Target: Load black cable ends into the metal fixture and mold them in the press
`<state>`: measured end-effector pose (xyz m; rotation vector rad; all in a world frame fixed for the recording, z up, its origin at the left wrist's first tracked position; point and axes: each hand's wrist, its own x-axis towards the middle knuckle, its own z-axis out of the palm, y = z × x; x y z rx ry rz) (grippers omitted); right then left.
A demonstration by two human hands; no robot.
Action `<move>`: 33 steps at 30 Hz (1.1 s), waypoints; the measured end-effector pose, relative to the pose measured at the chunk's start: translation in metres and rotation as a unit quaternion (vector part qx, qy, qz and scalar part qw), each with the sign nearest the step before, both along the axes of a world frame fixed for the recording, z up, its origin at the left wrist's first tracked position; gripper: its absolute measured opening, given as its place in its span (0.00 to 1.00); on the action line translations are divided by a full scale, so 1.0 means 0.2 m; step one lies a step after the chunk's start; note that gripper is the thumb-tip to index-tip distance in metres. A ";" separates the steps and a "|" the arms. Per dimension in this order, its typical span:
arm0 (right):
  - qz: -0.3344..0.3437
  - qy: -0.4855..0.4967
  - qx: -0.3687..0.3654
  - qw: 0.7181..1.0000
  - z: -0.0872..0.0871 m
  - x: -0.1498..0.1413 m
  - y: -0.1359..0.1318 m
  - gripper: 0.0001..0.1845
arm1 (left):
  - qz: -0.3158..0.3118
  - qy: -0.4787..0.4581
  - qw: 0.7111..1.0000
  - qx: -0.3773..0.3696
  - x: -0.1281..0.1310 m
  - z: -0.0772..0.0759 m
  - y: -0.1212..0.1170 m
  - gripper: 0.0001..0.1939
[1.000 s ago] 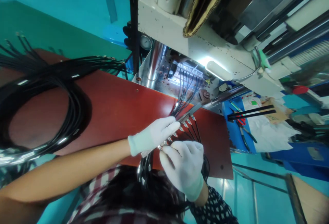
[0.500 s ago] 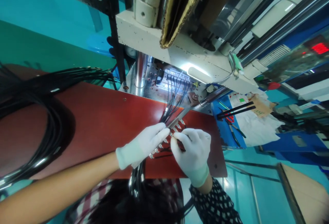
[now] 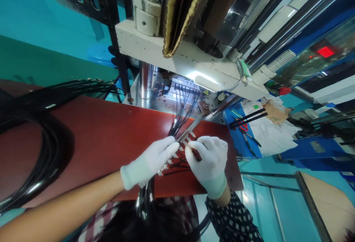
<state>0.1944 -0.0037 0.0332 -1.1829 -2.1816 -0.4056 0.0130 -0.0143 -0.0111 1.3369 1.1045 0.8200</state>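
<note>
My left hand [image 3: 152,159] wears a white glove and lies with closed fingers along a row of metal cable connectors [image 3: 173,157] on the red board [image 3: 105,142]. My right hand [image 3: 208,162], also gloved, pinches a thin black cable [image 3: 196,154] at the far end of that row. Black cables [image 3: 181,112] run from the connectors up into the lit fixture [image 3: 183,86] of the machine. What my left fingers grip is hidden under the glove.
A big coil of black cables [image 3: 41,138] lies on the left of the board. The white machine frame [image 3: 172,49] hangs overhead. To the right, a blue tray [image 3: 244,138] holds pliers, black rods and white paper. A bundle of cables drops toward my lap.
The view has shifted so the board and hands sit further left and lower. My right hand has moved from the near end of the connector row to its far end.
</note>
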 end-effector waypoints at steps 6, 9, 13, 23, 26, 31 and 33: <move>0.006 0.020 -0.002 1.000 -0.01 0.02 -0.01 0.04 | -0.006 0.002 1.000 -0.012 0.00 -0.01 0.00 0.20; -0.007 0.033 -0.014 0.999 0.00 0.05 -0.01 0.02 | -0.014 -0.005 1.000 -0.017 0.00 -0.01 -0.01 0.21; -0.028 0.016 -0.010 0.999 0.00 0.05 0.00 0.01 | -0.013 -0.008 0.999 -0.029 0.00 0.00 -0.01 0.21; -0.021 0.062 -0.030 0.997 0.01 0.07 0.03 0.02 | -0.020 -0.025 0.999 -0.023 -0.01 -0.01 -0.02 0.20; -0.042 0.063 -0.038 0.996 0.02 0.09 0.04 0.04 | -0.021 -0.018 0.999 -0.026 0.00 0.00 -0.02 0.21; -0.034 0.048 -0.009 0.998 -0.02 0.06 0.07 0.03 | -0.021 0.009 1.000 -0.017 0.00 0.01 -0.01 0.21; -0.035 0.047 -0.004 0.998 -0.04 0.07 0.08 0.03 | -0.019 0.025 1.000 0.002 -0.01 0.00 -0.01 0.20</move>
